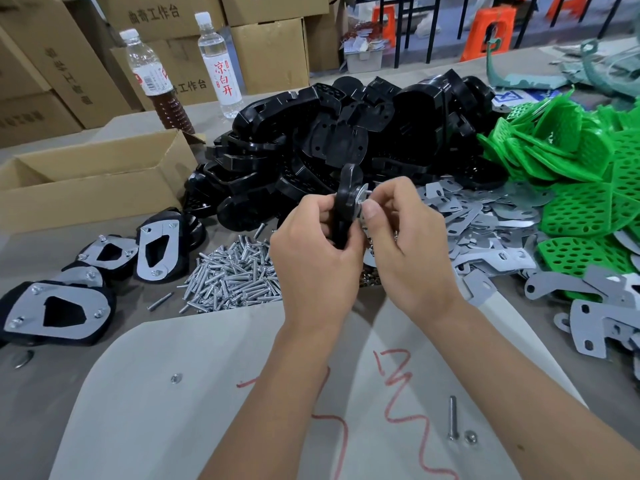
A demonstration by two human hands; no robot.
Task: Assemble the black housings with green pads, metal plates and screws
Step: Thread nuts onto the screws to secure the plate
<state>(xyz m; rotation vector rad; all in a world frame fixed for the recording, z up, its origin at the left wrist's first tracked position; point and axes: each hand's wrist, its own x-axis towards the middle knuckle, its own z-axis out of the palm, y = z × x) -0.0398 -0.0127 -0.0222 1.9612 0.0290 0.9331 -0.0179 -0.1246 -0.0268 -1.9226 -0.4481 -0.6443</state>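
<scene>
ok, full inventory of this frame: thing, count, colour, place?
black plastic housings: heap, black, centre back
green perforated pads: heap, green, right
grey metal plates: heap, grey, right of hands
silver screws: pile, silver, centre
assembled housings: about four, black with grey plates, left
open cardboard box: one, brown, left back
plastic bottles: two, clear, back
left hand: grips a housing
right hand: fingers pinch at its plate

- Housings (346, 140): glossy black plastic, smooth.
- Pads (588, 188): bright green plastic, perforated.
- Plates (485, 223): flat grey metal, matt.
- Screws (235, 271): shiny silver metal.
- Box (93, 181): brown corrugated cardboard, matt.
- Bottles (214, 60): clear plastic with paper labels.
- Table (207, 393): smooth, matt, pale grey.
</scene>
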